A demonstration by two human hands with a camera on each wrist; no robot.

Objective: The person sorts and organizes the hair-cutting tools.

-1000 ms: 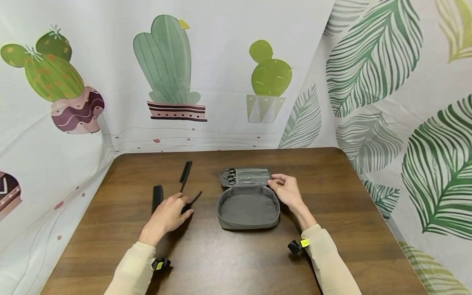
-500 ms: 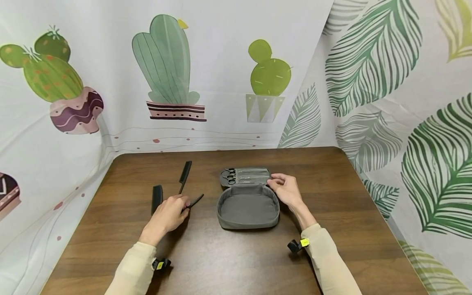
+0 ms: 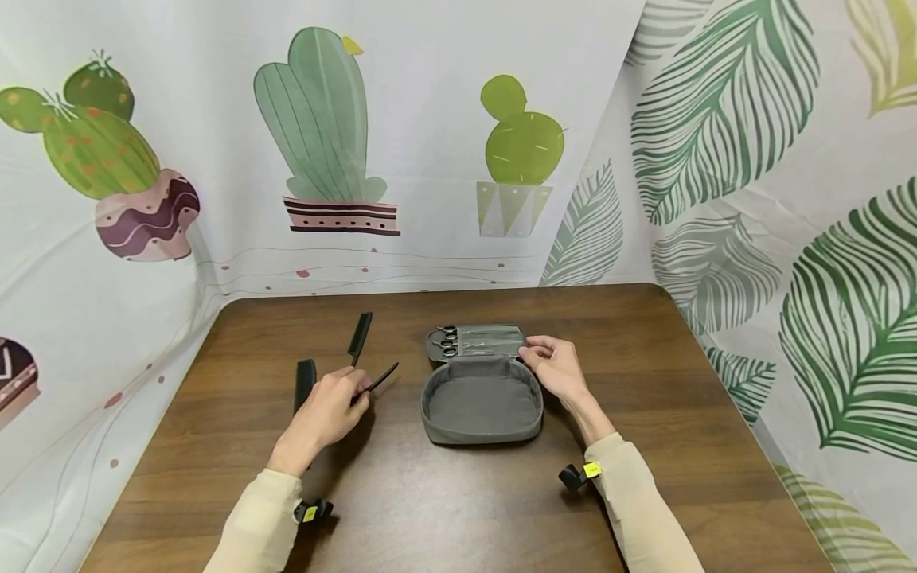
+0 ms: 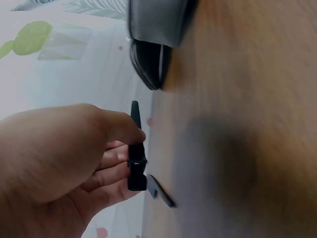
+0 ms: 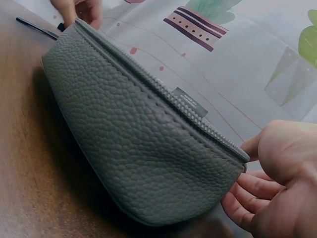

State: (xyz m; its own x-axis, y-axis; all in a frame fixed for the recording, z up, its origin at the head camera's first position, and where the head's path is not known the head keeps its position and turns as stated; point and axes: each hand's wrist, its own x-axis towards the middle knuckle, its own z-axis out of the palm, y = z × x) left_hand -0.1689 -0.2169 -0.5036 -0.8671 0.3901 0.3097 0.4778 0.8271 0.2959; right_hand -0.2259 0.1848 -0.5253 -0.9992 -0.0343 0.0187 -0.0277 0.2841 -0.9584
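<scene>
My left hand (image 3: 331,407) pinches a slim black tool (image 3: 383,376) between thumb and fingers, raised off the table. In the left wrist view the tool (image 4: 136,148) tapers to one end and has a blocky other end; its exact kind is unclear. A wide black comb (image 3: 305,380) lies beside that hand, partly hidden, and a tail comb (image 3: 360,334) lies beyond it. To the right, a grey zip case (image 3: 481,406) lies unfolded with its main compartment bare. Scissors (image 3: 448,341) sit in its lid (image 3: 494,341), whose right edge my right hand (image 3: 560,370) grips.
The brown wooden table (image 3: 458,509) carries everything. A printed cloth (image 3: 430,143) with cacti and leaves hangs close behind its far edge. Wrist cameras, one of them a small black unit (image 3: 573,477), stick out inward from both sleeves.
My left hand has picked up the slim black tool, whose tip first dipped and swung right, then rose. The right hand has stayed at the lid.
</scene>
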